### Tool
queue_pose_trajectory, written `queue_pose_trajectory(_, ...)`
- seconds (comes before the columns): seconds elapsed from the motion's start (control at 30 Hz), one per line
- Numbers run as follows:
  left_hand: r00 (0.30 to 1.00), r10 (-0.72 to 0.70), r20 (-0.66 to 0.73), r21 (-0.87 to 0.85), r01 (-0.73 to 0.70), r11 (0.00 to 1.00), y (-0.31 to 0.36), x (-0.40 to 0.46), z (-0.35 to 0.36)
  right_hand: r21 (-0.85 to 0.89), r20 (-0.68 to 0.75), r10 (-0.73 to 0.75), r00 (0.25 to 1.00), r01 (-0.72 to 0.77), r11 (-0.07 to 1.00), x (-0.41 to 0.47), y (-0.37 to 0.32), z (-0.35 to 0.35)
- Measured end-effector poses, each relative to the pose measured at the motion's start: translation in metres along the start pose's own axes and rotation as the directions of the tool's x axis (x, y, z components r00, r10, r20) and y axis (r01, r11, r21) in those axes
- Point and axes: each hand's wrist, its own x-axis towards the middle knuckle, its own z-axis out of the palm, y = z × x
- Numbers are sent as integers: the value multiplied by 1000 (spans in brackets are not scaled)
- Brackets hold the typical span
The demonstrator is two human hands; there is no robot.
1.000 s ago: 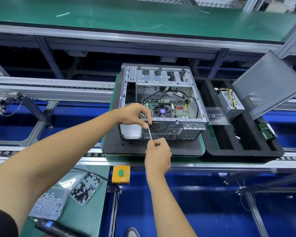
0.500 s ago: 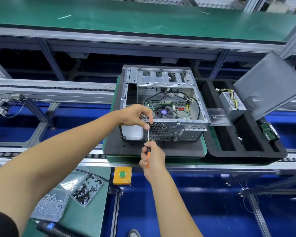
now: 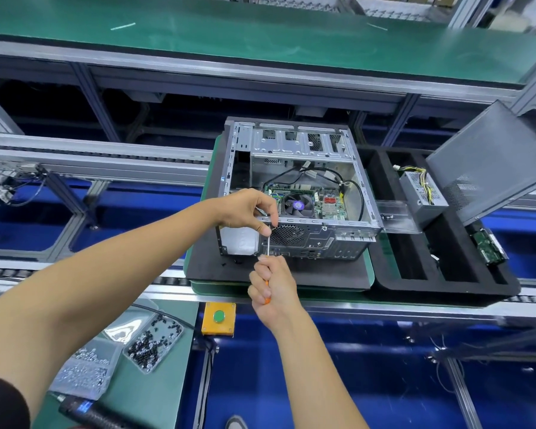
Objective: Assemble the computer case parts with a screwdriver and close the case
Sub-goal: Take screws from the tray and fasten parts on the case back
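Green-topped bench above aluminium conveyor rails, blue floor below

So the computer case sits open on a pad mid-frame, with the foam tray right beside it holding the power supply. Side panel leans at the tray's far right. Screw trays are down in the lower left on the worktop.

Lower left of frame: two clear trays on a green bench mat, one of black screws, one of silver screws. A dark tool, possibly a powered driver, lay at the bottom edge. A yellow box with green button sat lower centre. A green-topped shelf crossed the top.
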Motion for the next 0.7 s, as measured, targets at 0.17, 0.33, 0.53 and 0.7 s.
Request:
queue_pose_trajectory(0.17, 1000, 13, 7, 4, -13, 1000, 0, 0, 0, 167, 146, 137, 980, -161, 973, 0, 3, 1)
queue_pose_trajectory(0.33, 1000, 26, 8, 19, -26, 999, 0, 1, -1, -281, -226, -214, 950, 147, 948, -5, 6, 18)
queue_pose_trajectory(0.53, 1000, 29, 5, -3, -29, 1000, -2, 2, -1, -891, -191, -620, 761, 130, 434, -12, 23, 19)
queue_pose_trajectory(0.7, 1000, 19, 6, -6, -19, 1000, -2, 2, -1, -1000, 20, -724, 690, 21, -8, -6, 25, 5)
